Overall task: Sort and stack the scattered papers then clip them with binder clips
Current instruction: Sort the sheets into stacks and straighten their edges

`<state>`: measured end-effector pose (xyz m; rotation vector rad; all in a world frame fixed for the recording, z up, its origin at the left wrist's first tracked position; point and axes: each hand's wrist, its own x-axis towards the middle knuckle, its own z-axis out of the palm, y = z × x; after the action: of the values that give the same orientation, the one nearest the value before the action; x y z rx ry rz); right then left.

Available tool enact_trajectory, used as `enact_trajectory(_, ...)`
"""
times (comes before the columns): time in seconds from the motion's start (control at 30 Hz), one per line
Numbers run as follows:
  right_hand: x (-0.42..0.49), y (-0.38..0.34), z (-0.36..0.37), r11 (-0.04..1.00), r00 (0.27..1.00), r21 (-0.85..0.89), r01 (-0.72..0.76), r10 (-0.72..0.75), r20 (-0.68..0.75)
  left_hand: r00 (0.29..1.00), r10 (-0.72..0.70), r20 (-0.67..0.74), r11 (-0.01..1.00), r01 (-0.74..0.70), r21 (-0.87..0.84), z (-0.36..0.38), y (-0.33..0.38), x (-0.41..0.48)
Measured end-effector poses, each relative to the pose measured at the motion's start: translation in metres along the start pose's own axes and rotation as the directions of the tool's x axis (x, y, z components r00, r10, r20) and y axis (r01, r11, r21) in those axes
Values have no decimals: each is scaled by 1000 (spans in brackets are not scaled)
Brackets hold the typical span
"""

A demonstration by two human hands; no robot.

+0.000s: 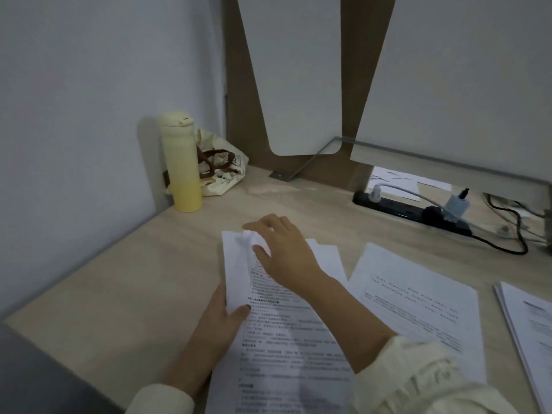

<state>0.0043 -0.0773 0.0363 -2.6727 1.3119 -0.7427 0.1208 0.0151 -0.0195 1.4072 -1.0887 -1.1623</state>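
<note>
A stack of printed white papers (pixel 277 339) lies in front of me on the wooden desk (pixel 134 279). Its left edge is folded or curled upward. My left hand (pixel 222 318) grips that curled left edge, thumb on top. My right hand (pixel 283 249) presses on the top left corner of the stack, fingers bent around the raised paper. A second sheet of printed paper (pixel 418 309) lies to the right, and a third pile (pixel 528 330) sits at the far right edge. No binder clip is visible.
A pale yellow bottle (pixel 180 162) and a cloth bag (pixel 222 165) stand in the back left corner by the wall. A black power strip (pixel 409 209) with plugs and cables lies at the back right. White panels rise behind the desk.
</note>
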Motion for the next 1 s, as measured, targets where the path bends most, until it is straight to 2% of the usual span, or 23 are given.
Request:
enact_trajectory(0.07,-7,28,-9,976,979,83,-203,203,1,999,-6,-36,1000,7,29,-3,-5,2)
enact_trajectory(0.1,-13,48,-16,937,941,90,-338,338,9,999,9,-51,999,-7,38,-4,-7,2)
enact_trajectory(0.2,-47,111,-39,739,737,-33,-673,674,49,996,51,-71,994,-44,101,-6,-14,2)
enact_trajectory(0.3,-83,153,-52,617,597,-146,-773,786,162,995,79,-61,989,-70,133,-2,-15,1)
enact_trajectory(0.4,-103,176,-61,560,516,-172,-810,821,242,993,103,-62,985,-93,143,2,-14,1)
enact_trajectory(0.53,-113,186,-74,565,513,-280,-776,824,240,988,121,-92,981,-105,163,5,-14,-1)
enact_trajectory(0.7,-127,192,-83,476,425,-278,-834,877,226,984,102,-143,987,-82,140,12,-8,-3)
enact_trajectory(0.77,-132,188,-89,508,463,-212,-835,856,231,984,90,-152,989,-71,128,13,-6,-3)
enact_trajectory(0.83,-132,181,-104,556,535,-136,-820,829,164,984,74,-162,993,-58,106,13,-4,-4)
enact_trajectory(0.93,-125,160,-137,636,640,-72,-769,762,-99,982,58,-182,997,-47,66,13,-7,-4)
enact_trajectory(1.0,-119,138,-159,714,677,8,-700,667,-312,978,55,-200,997,-43,60,14,-11,-4)
